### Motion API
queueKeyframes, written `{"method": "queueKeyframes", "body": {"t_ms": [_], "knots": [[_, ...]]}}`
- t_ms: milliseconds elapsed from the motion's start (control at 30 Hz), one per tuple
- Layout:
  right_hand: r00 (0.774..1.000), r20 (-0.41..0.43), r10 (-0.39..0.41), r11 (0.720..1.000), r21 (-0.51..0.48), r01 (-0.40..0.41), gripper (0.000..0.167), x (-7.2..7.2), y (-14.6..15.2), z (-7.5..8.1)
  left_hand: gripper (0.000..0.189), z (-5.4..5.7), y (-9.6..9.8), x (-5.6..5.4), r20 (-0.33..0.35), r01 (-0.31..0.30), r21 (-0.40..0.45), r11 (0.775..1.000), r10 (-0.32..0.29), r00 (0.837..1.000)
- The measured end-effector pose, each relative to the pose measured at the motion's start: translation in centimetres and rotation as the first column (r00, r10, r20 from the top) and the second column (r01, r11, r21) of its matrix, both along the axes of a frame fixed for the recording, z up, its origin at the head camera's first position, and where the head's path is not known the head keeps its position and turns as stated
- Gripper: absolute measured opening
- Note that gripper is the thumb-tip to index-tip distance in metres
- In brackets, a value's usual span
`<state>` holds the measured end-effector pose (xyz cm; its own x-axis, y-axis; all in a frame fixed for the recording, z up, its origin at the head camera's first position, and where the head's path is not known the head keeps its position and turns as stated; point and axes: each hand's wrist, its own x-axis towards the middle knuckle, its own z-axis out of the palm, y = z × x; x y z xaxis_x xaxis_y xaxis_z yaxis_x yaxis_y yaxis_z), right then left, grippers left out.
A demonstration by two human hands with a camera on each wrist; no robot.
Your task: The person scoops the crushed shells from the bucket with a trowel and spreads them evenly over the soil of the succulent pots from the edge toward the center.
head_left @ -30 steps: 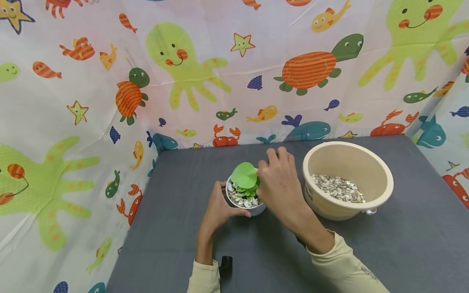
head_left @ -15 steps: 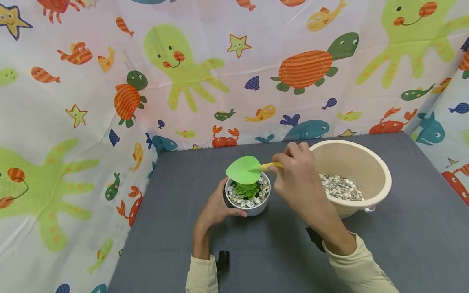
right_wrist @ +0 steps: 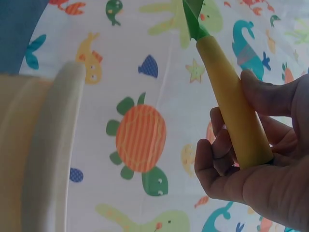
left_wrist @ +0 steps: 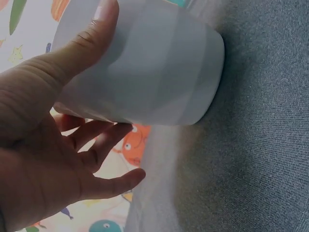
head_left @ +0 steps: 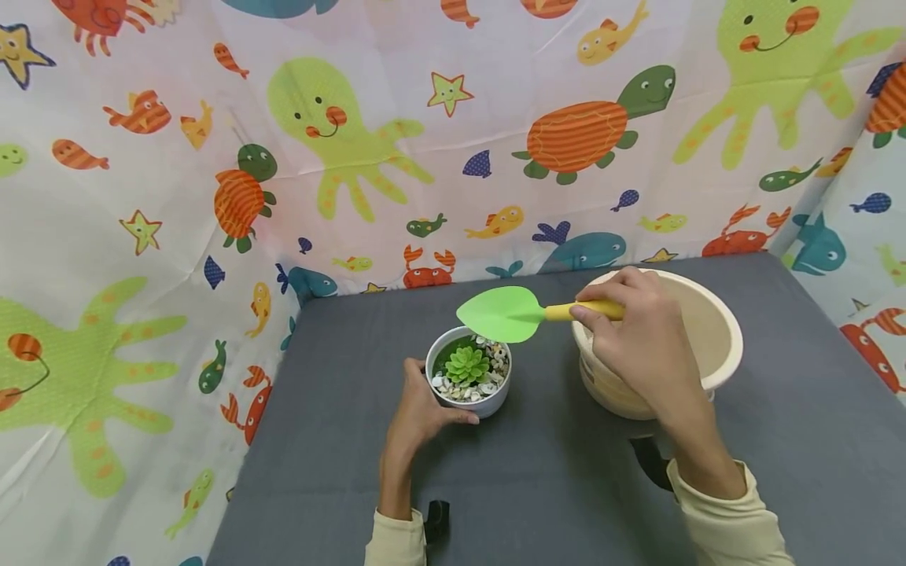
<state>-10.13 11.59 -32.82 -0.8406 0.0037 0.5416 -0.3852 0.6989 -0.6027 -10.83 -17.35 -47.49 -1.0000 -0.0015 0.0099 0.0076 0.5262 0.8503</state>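
In the head view a white pot (head_left: 488,405) stands on the grey surface. It holds a green succulent (head_left: 466,366) ringed by pale pebbles, with a dark patch on its left side. My left hand (head_left: 419,409) grips the pot's left side, thumb along the front; the left wrist view shows the pot's smooth, faintly banded wall (left_wrist: 159,63). My right hand (head_left: 647,346) holds a small toy trowel by its yellow handle (right_wrist: 234,101). The trowel's green blade (head_left: 501,313) points left, raised and overlapping the pot's far rim in the head view.
A cream bucket (head_left: 605,389) stands right of the pot, partly behind my right hand; its rim (right_wrist: 58,145) fills the left of the right wrist view. A sea-animal patterned curtain (head_left: 396,47) walls the back and sides of the grey surface (head_left: 524,487).
My right hand has drawn the trowel up and to the right, from over the pot toward the bucket, uncovering the succulent. The left hand keeps its grip on the pot.
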Motion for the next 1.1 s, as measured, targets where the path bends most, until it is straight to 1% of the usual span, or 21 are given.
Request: {"method": "queueKeyframes", "body": {"t_ms": [100,200,333,400,467,533,567,600,633,667,700,733,767,800,833,867,900,967,1000,1033,1100], "knots": [[1.0,-0.01,-0.02,1.0,-0.01,0.02,0.015,-0.1,0.8,-0.1,0.108,0.0,0.2,0.0,-0.016,-0.015,-0.021,1.0,0.015,1.0],[0.999,0.012,-0.037,0.999,-0.008,0.037,0.016,-0.1,1.9,0.0,0.107,-0.1,0.3,0.0,-0.022,-0.013,-0.06,0.998,0.012,1.0],[0.997,0.061,-0.055,0.998,0.016,0.054,0.021,0.3,4.8,0.4,0.107,0.1,0.3,0.2,0.016,0.035,-0.092,0.995,-0.033,0.999],[0.995,0.068,-0.079,0.996,0.04,0.076,0.021,0.5,6.7,0.5,0.113,0.4,0.2,0.4,0.039,0.048,-0.105,0.993,-0.044,0.998],[0.99,0.072,-0.121,0.991,0.068,0.117,0.02,0.7,8.5,0.6,0.124,0.8,0.0,0.4,0.037,0.047,-0.148,0.988,-0.042,0.998],[0.984,0.067,-0.163,0.983,0.094,0.156,0.017,0.7,10.1,0.6,0.135,1.5,0.1,0.3,-0.011,0.023,-0.217,0.976,-0.026,1.0],[0.98,0.074,-0.187,0.977,0.117,0.177,0.015,0.7,10.7,0.6,0.139,1.9,0.4,0.2,-0.054,-0.003,-0.252,0.968,-0.011,0.998],[0.976,0.079,-0.201,0.973,0.135,0.189,0.014,0.6,11.4,0.5,0.141,2.3,0.7,0.1,-0.109,-0.025,-0.291,0.956,-0.007,0.994],[0.975,0.084,-0.207,0.969,0.159,0.192,0.013,0.5,12.1,0.4,0.141,2.7,1.3,0.0,-0.176,-0.043,-0.33,0.943,-0.017,0.984],[0.974,0.09,-0.207,0.965,0.182,0.189,0.013,0.3,12.7,0.3,0.141,3.2,2.1,0.0,-0.248,-0.058,-0.359,0.932,-0.036,0.968],[0.975,0.091,-0.205,0.959,0.216,0.182,0.012,0.0,13.3,0.1,0.139,3.6,3.0,-0.1,-0.32,-0.065,-0.379,0.923,-0.065,0.945],[0.975,0.092,-0.202,0.951,0.256,0.173,0.012,-0.3,13.8,-0.2,0.136,4.0,4.1,-0.1,-0.375,-0.062,-0.395,0.917,-0.099,0.922],[0.975,0.099,-0.198,0.941,0.298,0.16,0.014,-0.7,14.1,-0.4,0.132,4.4,5.3,-0.2,-0.414,-0.048,-0.404,0.913,-0.136,0.9],[0.977,0.1,-0.19,0.931,0.334,0.148,0.015,-1.1,14.3,-0.8,0.129,4.8,6.6,-0.2,-0.433,-0.019,-0.419,0.908,-0.181,0.883],[0.977,0.105,-0.187,0.917,0.374,0.136,0.017,-1.5,14.3,-1.1,0.126,5.1,7.8,-0.2,-0.437,0.025,-0.423,0.906,-0.228,0.87],[0.976,0.113,-0.187,0.902,0.412,0.125,0.018,-2.0,14.2,-1.5,0.124,5.4,8.9,-0.3,-0.426,0.074,-0.423,0.903,-0.27,0.864],[0.975,0.122,-0.187,0.888,0.445,0.114,0.02,-2.3,14.0,-1.8,0.121,5.6,10.0,-0.4,-0.404,0.122,-0.421,0.899,-0.306,0.862],[0.971,0.141,-0.194,0.862,0.497,0.1,0.024,-2.9,13.5,-2.4,0.118,5.9,11.7,-0.5,-0.347,0.204,-0.418,0.885,-0.363,0.865],[0.97,0.143,-0.195,0.851,0.517,0.095,0.025,-3.1,13.2,-2.7,0.116,5.8,12.4,-0.6,-0.332,0.239,-0.418,0.877,-0.392,0.858],[0.97,0.143,-0.198,0.84,0.534,0.093,0.025,-3.3,13.0,-2.9,0.115,5.8,13.0,-0.8,-0.321,0.267,-0.416,0.869,-0.415,0.851],[0.97,0.132,-0.202,0.827,0.553,0.097,0.026,-3.5,12.7,-3.4,0.113,5.6,13.9,-1.0,-0.306,0.3,-0.424,0.854,-0.447,0.841]]}}
